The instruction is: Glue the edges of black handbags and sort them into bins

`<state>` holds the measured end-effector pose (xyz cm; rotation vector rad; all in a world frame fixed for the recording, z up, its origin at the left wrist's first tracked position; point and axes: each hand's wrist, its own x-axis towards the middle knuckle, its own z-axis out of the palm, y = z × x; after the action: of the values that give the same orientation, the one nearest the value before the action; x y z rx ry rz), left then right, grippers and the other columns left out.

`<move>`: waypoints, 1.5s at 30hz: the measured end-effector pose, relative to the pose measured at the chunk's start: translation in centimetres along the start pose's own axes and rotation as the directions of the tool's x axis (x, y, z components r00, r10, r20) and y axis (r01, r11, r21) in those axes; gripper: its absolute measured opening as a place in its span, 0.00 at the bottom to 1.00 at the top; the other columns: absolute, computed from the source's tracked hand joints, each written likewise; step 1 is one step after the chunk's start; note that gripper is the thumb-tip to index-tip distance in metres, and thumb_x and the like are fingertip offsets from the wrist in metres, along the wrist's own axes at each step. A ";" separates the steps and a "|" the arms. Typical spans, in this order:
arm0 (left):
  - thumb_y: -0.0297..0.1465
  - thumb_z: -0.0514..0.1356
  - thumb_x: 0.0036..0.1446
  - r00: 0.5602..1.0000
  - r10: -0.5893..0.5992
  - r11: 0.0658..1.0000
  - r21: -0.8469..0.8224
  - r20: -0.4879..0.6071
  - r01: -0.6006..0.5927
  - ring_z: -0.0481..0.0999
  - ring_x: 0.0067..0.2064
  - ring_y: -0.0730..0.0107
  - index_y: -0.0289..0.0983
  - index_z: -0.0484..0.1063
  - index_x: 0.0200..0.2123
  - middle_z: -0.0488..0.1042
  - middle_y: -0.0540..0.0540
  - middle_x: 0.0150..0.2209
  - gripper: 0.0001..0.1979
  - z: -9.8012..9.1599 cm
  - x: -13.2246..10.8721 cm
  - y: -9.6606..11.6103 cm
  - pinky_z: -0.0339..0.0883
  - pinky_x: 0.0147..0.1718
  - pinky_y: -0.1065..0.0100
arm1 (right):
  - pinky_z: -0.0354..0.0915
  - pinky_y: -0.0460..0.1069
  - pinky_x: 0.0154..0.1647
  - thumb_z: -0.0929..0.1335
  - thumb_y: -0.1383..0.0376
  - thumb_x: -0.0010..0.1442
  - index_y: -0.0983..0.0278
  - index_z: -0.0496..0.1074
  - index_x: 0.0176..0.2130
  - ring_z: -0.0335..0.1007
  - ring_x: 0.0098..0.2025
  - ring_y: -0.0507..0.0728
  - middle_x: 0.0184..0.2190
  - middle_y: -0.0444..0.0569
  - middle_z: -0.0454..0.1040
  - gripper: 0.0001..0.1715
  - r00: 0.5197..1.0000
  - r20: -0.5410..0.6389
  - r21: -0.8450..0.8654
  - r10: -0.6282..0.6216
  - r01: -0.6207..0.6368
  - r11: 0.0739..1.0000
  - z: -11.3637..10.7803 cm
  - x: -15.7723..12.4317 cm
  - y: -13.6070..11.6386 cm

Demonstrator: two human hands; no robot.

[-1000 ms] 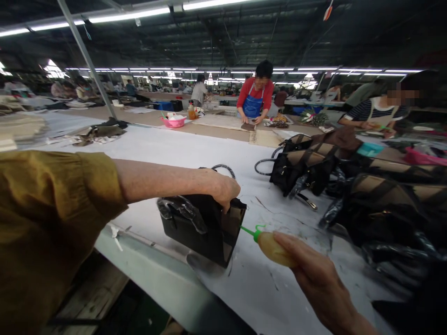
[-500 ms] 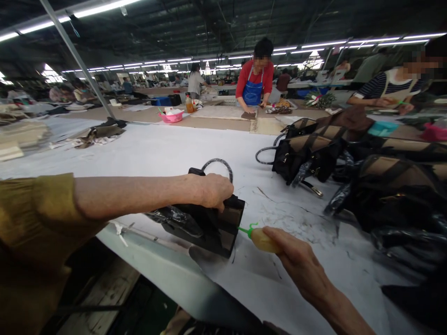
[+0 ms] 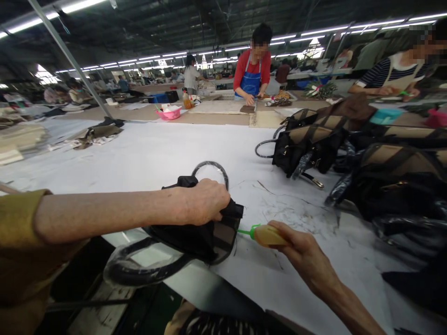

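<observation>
Head view: my left hand is clamped on the black handbag at the white table's near edge; my right hand squeezes the glue bottle, nozzle touching the bag's side panel. Gluing looks underway; more handbags wait right.

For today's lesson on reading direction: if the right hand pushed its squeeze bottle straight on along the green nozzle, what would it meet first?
The right hand aims the squeeze bottle leftward; its nozzle would probably first meet the black handbag gripped by the left hand.
</observation>
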<state>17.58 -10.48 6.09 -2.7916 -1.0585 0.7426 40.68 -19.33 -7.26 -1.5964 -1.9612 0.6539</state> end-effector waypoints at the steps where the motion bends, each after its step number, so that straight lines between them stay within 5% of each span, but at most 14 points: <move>1: 0.36 0.60 0.52 1.000 0.003 1.000 -0.001 -0.022 -0.003 0.75 0.37 0.52 0.32 0.74 0.31 0.75 0.38 0.33 0.12 0.3 -0.2 0.1 0.67 0.32 0.60 | 0.63 0.49 0.42 0.61 0.59 0.61 0.59 0.68 0.49 0.69 0.42 0.56 0.41 0.43 0.74 0.18 1.000 -0.002 0.011 0.010 -0.010 1.000 0.1 0.0 0.0; 18: 0.37 0.58 0.55 0.991 -0.075 0.987 -0.151 -0.108 0.059 0.73 0.39 0.58 0.35 0.69 0.34 0.74 0.43 0.37 0.11 3.9 -3.2 0.3 0.65 0.34 0.62 | 0.62 0.50 0.39 0.60 0.68 0.52 0.60 0.69 0.47 0.68 0.37 0.56 0.35 0.42 0.72 0.23 0.979 0.140 0.253 0.149 -0.181 0.950 1.0 -2.0 -0.5; 22: 0.34 0.60 0.54 0.974 -0.088 0.987 -0.152 -0.209 0.056 0.72 0.40 0.58 0.34 0.68 0.35 0.73 0.43 0.38 0.09 5.3 -3.9 0.6 0.66 0.34 0.63 | 0.62 0.48 0.37 0.62 0.70 0.48 0.59 0.68 0.48 0.68 0.38 0.55 0.36 0.41 0.73 0.26 0.962 0.148 0.324 0.228 -0.265 0.908 1.0 -2.2 -0.8; 26: 0.34 0.60 0.54 0.943 -0.145 0.984 -0.147 -0.298 0.105 0.72 0.40 0.58 0.35 0.67 0.34 0.73 0.44 0.37 0.09 6.1 -4.7 0.4 0.65 0.31 0.63 | 0.64 0.46 0.32 0.68 0.62 0.52 0.61 0.69 0.44 0.67 0.36 0.55 0.36 0.43 0.72 0.18 0.945 0.144 0.491 0.295 -0.327 0.807 0.8 -2.2 -1.7; 28: 0.34 0.61 0.53 0.932 -0.179 0.980 -0.145 -0.315 0.139 0.72 0.40 0.59 0.35 0.66 0.34 0.73 0.44 0.36 0.09 6.1 -5.0 0.2 0.65 0.30 0.64 | 0.65 0.47 0.30 0.70 0.56 0.51 0.61 0.67 0.46 0.66 0.34 0.55 0.36 0.44 0.71 0.23 0.937 0.128 0.546 0.326 -0.341 0.766 0.6 -2.1 -1.8; 35: 0.34 0.61 0.53 0.860 -0.267 0.964 -0.137 -0.435 0.230 0.72 0.39 0.57 0.35 0.66 0.33 0.72 0.44 0.36 0.09 5.7 -4.5 -0.1 0.66 0.31 0.61 | 0.60 0.48 0.36 0.69 0.52 0.53 0.62 0.66 0.44 0.65 0.39 0.56 0.36 0.44 0.71 0.23 0.954 0.042 0.503 0.297 -0.277 0.819 0.3 -1.9 -1.6; 40: 0.32 0.61 0.53 0.893 -0.252 0.962 -0.194 -0.372 0.191 0.72 0.39 0.57 0.34 0.67 0.34 0.73 0.43 0.37 0.08 6.6 -3.4 1.1 0.68 0.31 0.61 | 0.61 0.47 0.34 0.68 0.53 0.56 0.61 0.64 0.45 0.65 0.36 0.55 0.35 0.44 0.69 0.21 0.955 0.062 0.525 0.290 -0.278 0.805 0.4 -1.9 -1.5; 45: 0.31 0.61 0.52 0.892 -0.259 0.956 -0.231 -0.370 0.181 0.72 0.40 0.55 0.34 0.68 0.34 0.73 0.43 0.37 0.08 6.7 -3.2 1.4 0.69 0.33 0.59 | 0.62 0.52 0.46 0.68 0.55 0.52 0.60 0.59 0.53 0.65 0.45 0.59 0.44 0.46 0.69 0.31 0.945 -0.011 0.489 0.326 -0.279 0.826 0.8 -1.6 -0.4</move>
<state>13.30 -14.34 1.18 -2.7264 -1.3845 0.0403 40.08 -20.99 -7.71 -1.5847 -1.3355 1.0780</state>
